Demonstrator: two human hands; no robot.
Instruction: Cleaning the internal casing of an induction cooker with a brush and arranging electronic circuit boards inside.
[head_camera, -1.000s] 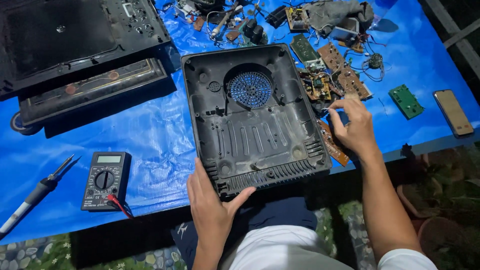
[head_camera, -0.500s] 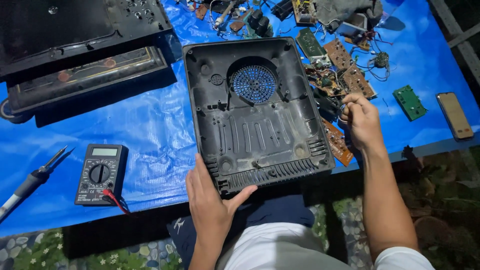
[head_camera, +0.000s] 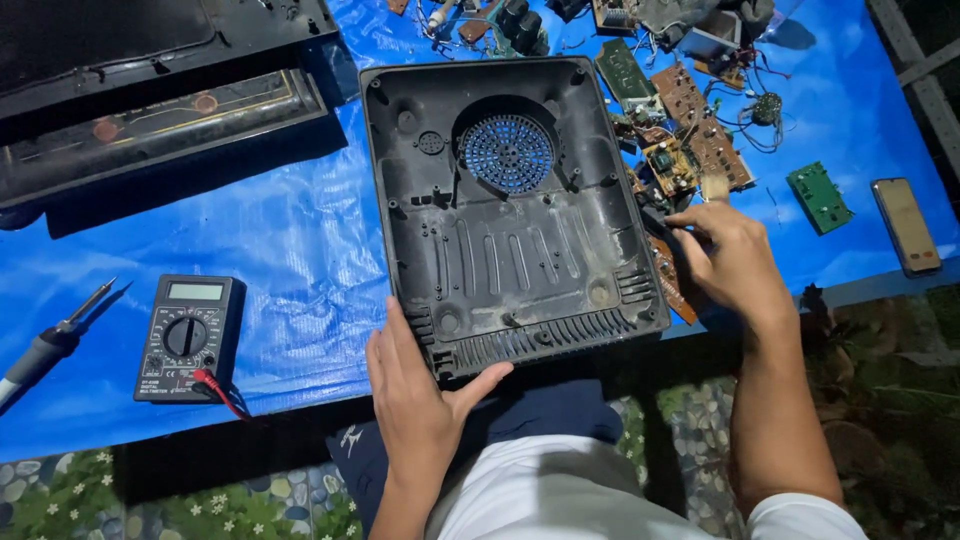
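From my remote feed: a dusty black plastic casing with a blue perforated fan grille lies on a bright blue tarp; brown and green circuit boards beside it, a black multimeter with red lead.

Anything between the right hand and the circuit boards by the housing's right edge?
Nothing visible. The right hand is already on the circuit boards beside the black plastic housing, fingers touching the brown board there. The left hand grips the housing's near edge.
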